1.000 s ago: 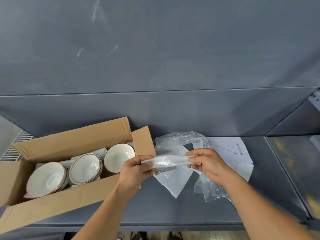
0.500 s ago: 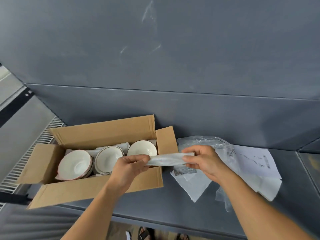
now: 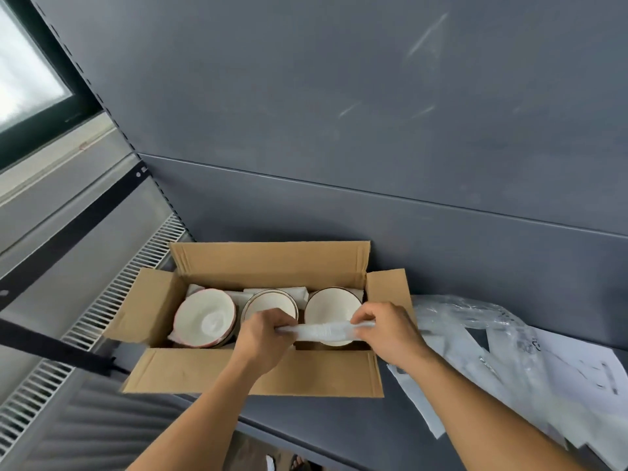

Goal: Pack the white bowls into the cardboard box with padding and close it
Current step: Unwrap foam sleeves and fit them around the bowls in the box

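Note:
An open cardboard box (image 3: 258,372) sits on the dark grey shelf with all its flaps spread out. Inside stand three white bowls in a row: the left bowl (image 3: 204,317), the middle bowl (image 3: 268,302) and the right bowl (image 3: 331,307), with white padding sheets (image 3: 299,292) tucked behind them. Over the box's front edge, my left hand (image 3: 261,338) and my right hand (image 3: 387,331) each grip one end of a folded strip of clear plastic padding (image 3: 323,331). The strip hangs just above the middle and right bowls.
Crumpled clear plastic bags (image 3: 475,321) and white paper sheets (image 3: 577,372) lie on the shelf to the box's right. A grey back wall rises right behind the box. Left of the shelf are a white grille (image 3: 112,311) and a black bar (image 3: 54,348).
Both hands have carried the plastic strip leftward from beside the box's right flap to over the bowls. The camera view has swung left, so the box appears nearer the middle.

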Action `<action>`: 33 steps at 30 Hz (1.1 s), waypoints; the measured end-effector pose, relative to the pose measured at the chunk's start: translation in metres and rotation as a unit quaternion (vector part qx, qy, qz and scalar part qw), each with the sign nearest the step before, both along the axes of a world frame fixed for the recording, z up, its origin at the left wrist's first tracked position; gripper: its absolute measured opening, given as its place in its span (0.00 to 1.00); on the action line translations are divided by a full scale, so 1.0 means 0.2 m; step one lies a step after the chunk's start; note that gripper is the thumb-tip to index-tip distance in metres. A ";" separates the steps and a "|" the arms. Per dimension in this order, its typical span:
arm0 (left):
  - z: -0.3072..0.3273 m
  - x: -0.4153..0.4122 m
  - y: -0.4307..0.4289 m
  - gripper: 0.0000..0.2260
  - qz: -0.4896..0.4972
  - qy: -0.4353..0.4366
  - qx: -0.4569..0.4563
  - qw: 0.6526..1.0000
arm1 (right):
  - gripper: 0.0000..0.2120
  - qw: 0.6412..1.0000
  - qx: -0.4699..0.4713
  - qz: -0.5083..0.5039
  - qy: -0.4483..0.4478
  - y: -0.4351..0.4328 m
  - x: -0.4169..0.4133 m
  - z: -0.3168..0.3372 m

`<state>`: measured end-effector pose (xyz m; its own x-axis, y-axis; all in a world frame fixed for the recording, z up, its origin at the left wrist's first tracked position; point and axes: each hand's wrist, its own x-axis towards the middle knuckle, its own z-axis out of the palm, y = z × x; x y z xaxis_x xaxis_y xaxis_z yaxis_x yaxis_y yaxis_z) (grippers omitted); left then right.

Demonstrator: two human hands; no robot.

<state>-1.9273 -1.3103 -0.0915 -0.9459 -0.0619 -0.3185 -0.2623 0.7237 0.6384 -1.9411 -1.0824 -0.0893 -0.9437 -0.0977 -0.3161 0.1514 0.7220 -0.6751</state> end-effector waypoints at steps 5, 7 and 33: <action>-0.12 -0.04 -0.02 0.08 -0.058 -0.053 -0.051 0.996 | 0.13 0.982 0.165 0.088 0.031 -0.08 0.02 -0.08; -0.16 -0.05 -0.02 0.09 -0.067 -0.063 -0.056 0.994 | 0.14 0.973 0.198 0.108 0.049 -0.10 0.01 -0.10; -0.28 -0.22 0.14 0.08 -0.151 -0.123 -0.220 0.956 | 0.21 0.906 0.307 0.280 -0.076 -0.19 -0.18 -0.09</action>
<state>-1.9708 -1.2824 -0.1475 -0.8419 0.0232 -0.5392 -0.1023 0.9741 0.2016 -1.9776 -1.1213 -0.1063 -0.7414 -0.3106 -0.5949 -0.2980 0.9466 -0.1229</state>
